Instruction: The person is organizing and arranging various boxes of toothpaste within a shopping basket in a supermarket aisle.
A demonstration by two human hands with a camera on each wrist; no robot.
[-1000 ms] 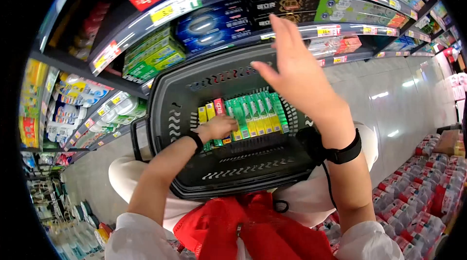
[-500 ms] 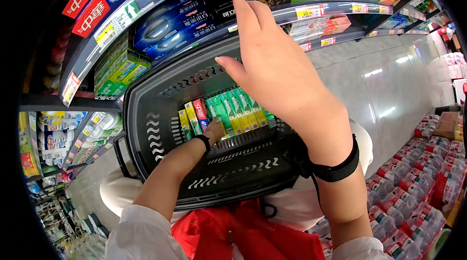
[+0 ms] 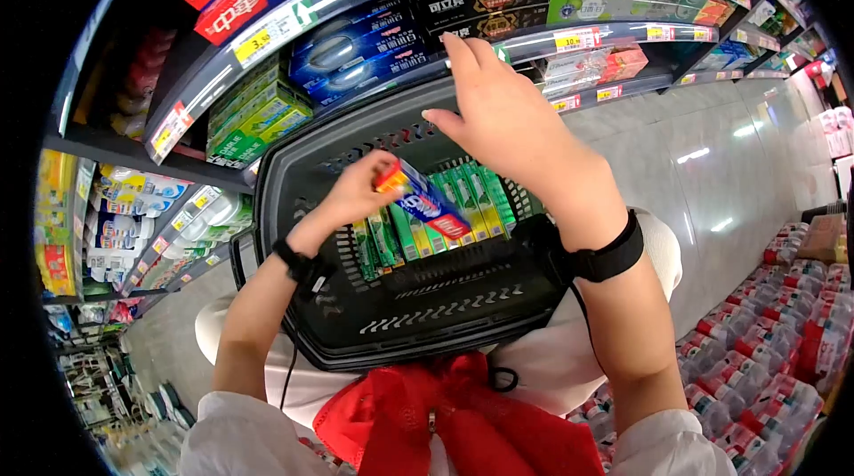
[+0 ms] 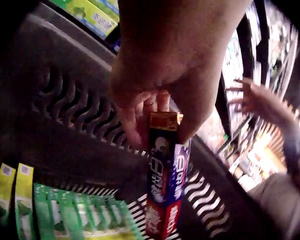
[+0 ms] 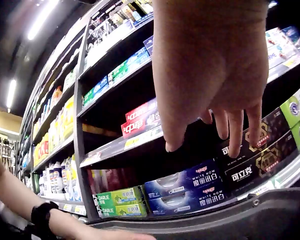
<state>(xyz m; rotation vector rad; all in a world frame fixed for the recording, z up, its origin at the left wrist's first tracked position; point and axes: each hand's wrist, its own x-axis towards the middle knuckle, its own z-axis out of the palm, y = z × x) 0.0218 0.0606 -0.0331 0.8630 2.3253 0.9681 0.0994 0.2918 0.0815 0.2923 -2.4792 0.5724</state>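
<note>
My left hand [image 3: 360,189] grips one end of a blue and red toothpaste box [image 3: 425,203] above the grey plastic shopping basket [image 3: 307,165]. In the left wrist view the box [image 4: 162,172] hangs tilted downward from the fingers and thumb. Below it, a row of green and yellow toothpaste boxes [image 3: 480,196] stands in the basket, partly covered by the held box. My right hand [image 3: 507,107] is raised over the basket's far right rim, thumb apart and holding nothing. The right wrist view shows its fingers [image 5: 235,130] hanging loosely in front of the shelf.
Ahead, shelves hold black toothpaste boxes [image 3: 485,4], blue boxes [image 3: 360,53] and green boxes [image 3: 258,120]. Their price rail [image 3: 294,22] curves close above the basket. Packs of bottles [image 3: 756,342] stand on the floor at right; a red cloth [image 3: 445,414] hangs at the basket's near side.
My left hand was down among the boxes in the basket; now it has lifted the blue and red toothpaste box out of the row. My right hand stays raised, fingers still extended.
</note>
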